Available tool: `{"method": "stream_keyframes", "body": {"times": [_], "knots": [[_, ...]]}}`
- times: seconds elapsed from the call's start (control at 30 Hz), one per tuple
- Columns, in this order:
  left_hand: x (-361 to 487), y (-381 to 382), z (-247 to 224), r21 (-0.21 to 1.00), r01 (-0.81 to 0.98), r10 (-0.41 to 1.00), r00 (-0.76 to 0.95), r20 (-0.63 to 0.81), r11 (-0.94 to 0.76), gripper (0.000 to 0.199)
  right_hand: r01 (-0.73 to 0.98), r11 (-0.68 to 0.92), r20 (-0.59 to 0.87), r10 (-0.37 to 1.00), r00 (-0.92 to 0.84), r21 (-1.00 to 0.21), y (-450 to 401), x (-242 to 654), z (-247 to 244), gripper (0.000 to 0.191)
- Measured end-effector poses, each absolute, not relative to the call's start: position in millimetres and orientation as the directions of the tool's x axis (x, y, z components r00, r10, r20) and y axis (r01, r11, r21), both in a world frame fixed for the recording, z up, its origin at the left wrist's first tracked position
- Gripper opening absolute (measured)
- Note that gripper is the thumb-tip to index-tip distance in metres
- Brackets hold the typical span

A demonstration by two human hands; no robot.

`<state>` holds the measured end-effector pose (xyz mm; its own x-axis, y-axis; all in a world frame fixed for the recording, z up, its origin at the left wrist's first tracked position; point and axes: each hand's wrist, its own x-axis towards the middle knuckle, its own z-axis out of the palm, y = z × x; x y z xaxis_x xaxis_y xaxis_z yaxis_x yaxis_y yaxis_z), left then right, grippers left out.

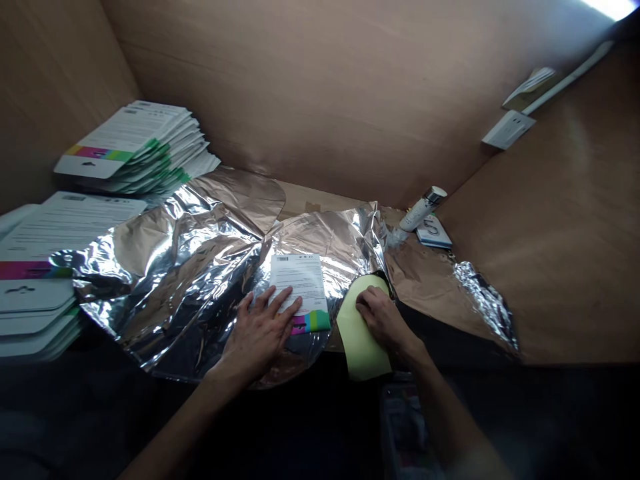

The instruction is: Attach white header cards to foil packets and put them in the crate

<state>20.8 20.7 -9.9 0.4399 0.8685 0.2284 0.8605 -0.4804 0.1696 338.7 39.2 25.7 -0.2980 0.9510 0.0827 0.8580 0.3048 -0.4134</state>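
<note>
Printed card (295, 283) is pinned to crinkled foil sheet (165, 287) by the left hand (257, 337), fingers spread flat; pale green card (361, 337) is pressed under the right hand (381, 319), fingers curled together. Either card could be shifted by slippery foil.

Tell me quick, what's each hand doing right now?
Left hand: open, flat on the printed white card, not gripping.
Right hand: fingers curled on the pale green sheet; grip cannot be told.

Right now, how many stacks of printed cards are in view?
2. One stack of printed cards sits back left against the wall. The other lies at the left edge, cut off by the frame, its edge under the foil sheet. More may lie out of view.
</note>
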Motion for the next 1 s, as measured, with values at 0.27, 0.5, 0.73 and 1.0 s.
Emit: {"method": "stream_keyframes", "body": {"times": [0.27, 0.5, 0.73, 1.0], "knots": [[22, 19, -3, 0.201, 0.859, 0.874, 0.425, 0.236, -0.472, 0.046, 0.742, 0.297, 0.064, 0.943, -0.325, -0.601, 33, 328, 48, 0.016], [22, 16, 1, 0.237, 0.854, 0.880, 0.408, 0.244, -0.463, 0.046, 0.589, 0.301, -0.079, 0.843, -0.532, -0.750, 40, 262, 66, 0.013], [22, 15, 2, 0.284, 0.838, 0.879, 0.399, 0.261, -0.465, 0.045, 0.800, 0.481, -0.037, 0.849, -0.527, -0.357, 52, 218, 42, 0.012], [19, 14, 1, 0.333, 0.826, 0.885, 0.376, 0.275, -0.454, 0.041, 0.894, 0.339, 0.245, 0.931, -0.272, -0.292, 39, 226, 18, 0.013]]}}
